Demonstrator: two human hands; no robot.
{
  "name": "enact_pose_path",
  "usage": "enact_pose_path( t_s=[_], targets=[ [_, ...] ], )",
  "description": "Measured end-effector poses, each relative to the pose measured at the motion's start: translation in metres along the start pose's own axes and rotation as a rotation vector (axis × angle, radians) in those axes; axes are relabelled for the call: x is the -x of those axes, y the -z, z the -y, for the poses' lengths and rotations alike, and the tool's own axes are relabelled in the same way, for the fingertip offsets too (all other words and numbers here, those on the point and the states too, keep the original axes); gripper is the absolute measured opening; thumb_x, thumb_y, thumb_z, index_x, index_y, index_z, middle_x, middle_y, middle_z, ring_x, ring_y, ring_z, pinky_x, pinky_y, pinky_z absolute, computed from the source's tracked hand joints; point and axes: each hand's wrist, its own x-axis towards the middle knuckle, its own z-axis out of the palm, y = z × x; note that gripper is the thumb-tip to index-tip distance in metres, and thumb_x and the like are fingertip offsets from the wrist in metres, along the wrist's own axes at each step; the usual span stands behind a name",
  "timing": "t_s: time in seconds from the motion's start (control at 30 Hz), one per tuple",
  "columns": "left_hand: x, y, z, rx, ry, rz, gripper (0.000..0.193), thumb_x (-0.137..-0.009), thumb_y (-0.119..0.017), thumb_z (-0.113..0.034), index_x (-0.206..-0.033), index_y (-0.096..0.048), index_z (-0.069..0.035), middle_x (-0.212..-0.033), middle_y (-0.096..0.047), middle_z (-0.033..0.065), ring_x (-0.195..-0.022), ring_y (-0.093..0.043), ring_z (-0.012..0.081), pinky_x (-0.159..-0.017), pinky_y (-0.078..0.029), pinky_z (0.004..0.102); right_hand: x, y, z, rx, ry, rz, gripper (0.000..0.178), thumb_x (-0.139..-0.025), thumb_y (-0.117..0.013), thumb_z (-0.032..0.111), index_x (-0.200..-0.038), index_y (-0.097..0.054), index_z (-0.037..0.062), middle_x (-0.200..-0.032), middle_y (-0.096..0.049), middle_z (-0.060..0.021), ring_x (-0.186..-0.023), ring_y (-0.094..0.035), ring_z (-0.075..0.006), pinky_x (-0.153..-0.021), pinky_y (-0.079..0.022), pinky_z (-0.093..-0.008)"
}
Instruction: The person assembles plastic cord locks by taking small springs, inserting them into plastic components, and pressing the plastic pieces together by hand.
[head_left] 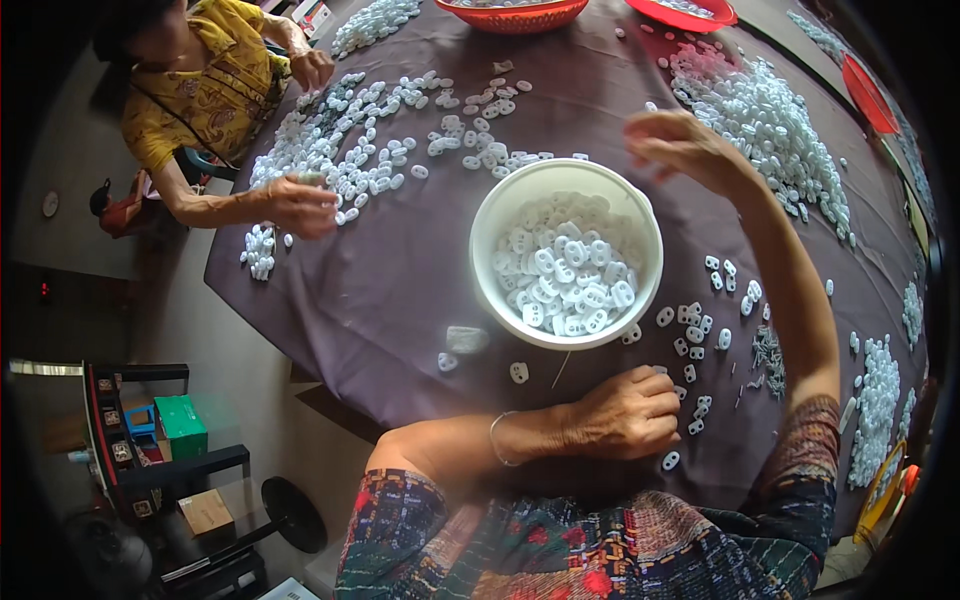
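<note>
A white bucket [482, 290] stands before me, partly filled with small white oval plastic pieces [570, 275] that have two holes. My left hand [625, 415] rests on the cloth just below the bucket, fingers curled closed; whatever is in them is hidden. Past the bucket's upper right rim hovers my right hand [685, 150], blurred by motion, so its grip is unclear. Between the bucket and my right forearm lie loose white pieces [690, 315] and a little heap of thin metal pins [768, 360]. A thin stick [561, 370] lies against the bucket's base.
Brown cloth [400, 300] covers the table. A large heap of white pieces [765, 120] is at the far right, with red baskets [515, 16] along the back. Across the left corner, a person in a yellow shirt [205, 75] handles another spread of pieces [340, 140].
</note>
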Motion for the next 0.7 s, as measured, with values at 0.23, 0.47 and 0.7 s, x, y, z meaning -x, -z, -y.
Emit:
enact_pose_path(
  t_s=[0.23, 0.47, 0.7],
  targets=[
    [-0.002, 0.005, 0.005, -0.022, -0.001, -0.013, 0.018, -0.066, -0.073, -0.014, -0.075, -0.058, -0.007, -0.083, -0.056, 0.005, -0.083, -0.056, 0.0231, -0.073, -0.045, 0.0342, 0.163, 0.003, 0.009, -0.044, -0.236, -0.144, 0.032, -0.086, -0.057, 0.021, -0.112, -0.057, 0.0033, -0.093, -0.063, -0.0047, -0.081, -0.06, -0.0108, -0.065, -0.05, -0.0248],
    [-0.004, 0.017, 0.004, -0.083, -0.03, 0.095, 0.022, -0.06, -0.076, -0.012, -0.076, -0.062, -0.009, -0.079, -0.06, 0.0035, -0.076, -0.058, 0.0218, -0.068, -0.044, 0.0325, 0.278, -0.015, 0.026, -0.105, -0.303, -0.273, 0.029, -0.087, -0.057, 0.014, -0.115, -0.055, 0.0028, -0.099, -0.061, -0.0033, -0.088, -0.057, -0.0096, -0.073, -0.046, -0.0233],
    [-0.007, 0.02, -0.008, -0.125, 0.088, 0.164, 0.024, -0.061, -0.075, -0.009, -0.08, -0.061, -0.007, -0.084, -0.059, 0.0051, -0.079, -0.056, 0.0237, -0.068, -0.045, 0.0341, 0.343, -0.047, 0.007, 0.065, -0.26, -0.325, 0.024, -0.084, -0.057, 0.008, -0.107, -0.056, -0.0005, -0.092, -0.059, -0.0066, -0.086, -0.058, -0.0137, -0.071, -0.046, -0.0247]
  ],
)
